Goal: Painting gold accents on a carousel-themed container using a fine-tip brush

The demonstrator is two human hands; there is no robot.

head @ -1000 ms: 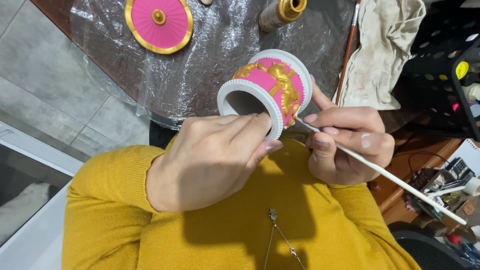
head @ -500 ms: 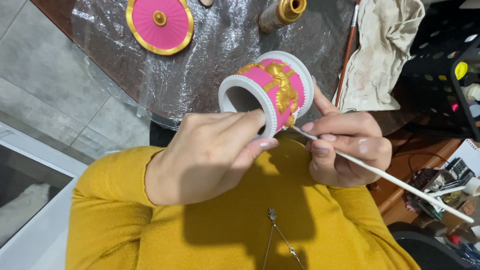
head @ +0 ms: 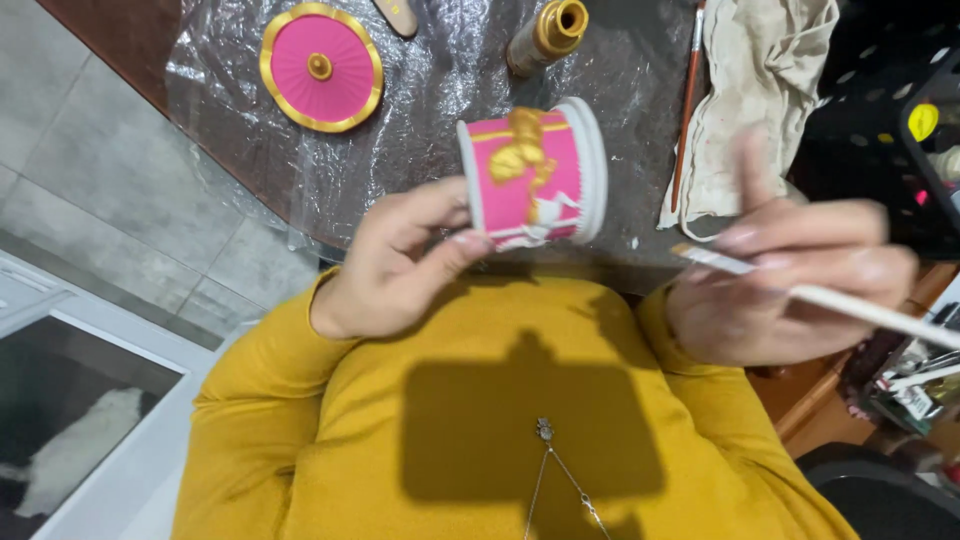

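Fingers of my left hand (head: 400,265) are closed around the pink box (head: 532,172), thumb pressed on the white rim nearest me and the others wrapped behind it. I hold the box on its side above the edge of the table (head: 110,40), in front of my chest. Its pink wall faces up at me, with a gold bow (head: 520,150) on it, a gold band along one edge and a bare white figure low on the side.

My right hand (head: 785,285) is off to the right, well apart from the box, and blurred. Its thumb and fingers pinch a thin white paintbrush (head: 850,305), whose tip points left toward the box without touching it.

Beyond the box, crinkled clear plastic sheet (head: 440,90) covers the dark table. On it lie a round pink lid (head: 320,68) with a gold rim and gold knob, up to the left, and a small gold paint bottle (head: 548,35) straight above the box. Right of the bottle, a red-handled brush (head: 685,110) lies beside a stained cloth (head: 765,90). My yellow sweater (head: 520,420) fills the lower part of the view, with a thin necklace (head: 548,455) hanging on it.
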